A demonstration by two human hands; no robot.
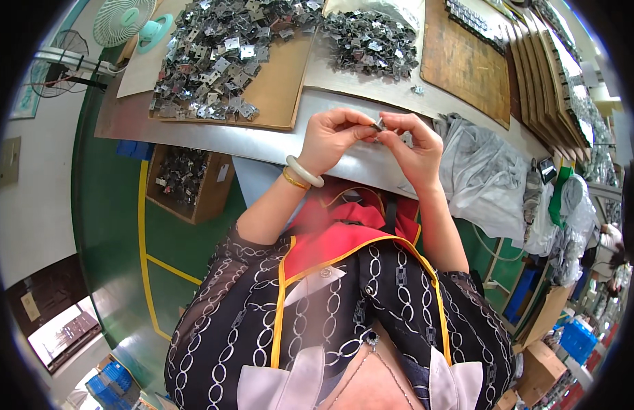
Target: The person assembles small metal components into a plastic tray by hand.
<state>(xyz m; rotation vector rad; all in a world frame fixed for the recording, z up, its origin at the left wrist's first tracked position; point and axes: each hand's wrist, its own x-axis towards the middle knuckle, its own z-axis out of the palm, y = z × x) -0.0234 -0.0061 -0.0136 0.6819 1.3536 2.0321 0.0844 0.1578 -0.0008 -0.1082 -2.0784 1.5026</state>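
Observation:
Just above the table's front edge, my left hand (332,139) and my right hand (418,149) meet with their fingertips pinched together. Between them is a small grey metal part (378,126), mostly covered by the fingers, so its exact shape cannot be made out. Both hands are closed on it. Beyond my left hand, a large heap of small bent metal pieces (218,65) lies on a brown board (284,89). A second heap of similar dark metal pieces (369,46) is straight ahead of my hands. Near it lies one loose metal piece (417,89).
A wooden board (467,72) lies at the back right, beside upright cardboard sheets (549,82). Grey plastic sheeting (484,181) hangs over the table's right front. Below, on the left, stands a cardboard box (211,188) of metal parts. A green fan (125,20) is at the far left.

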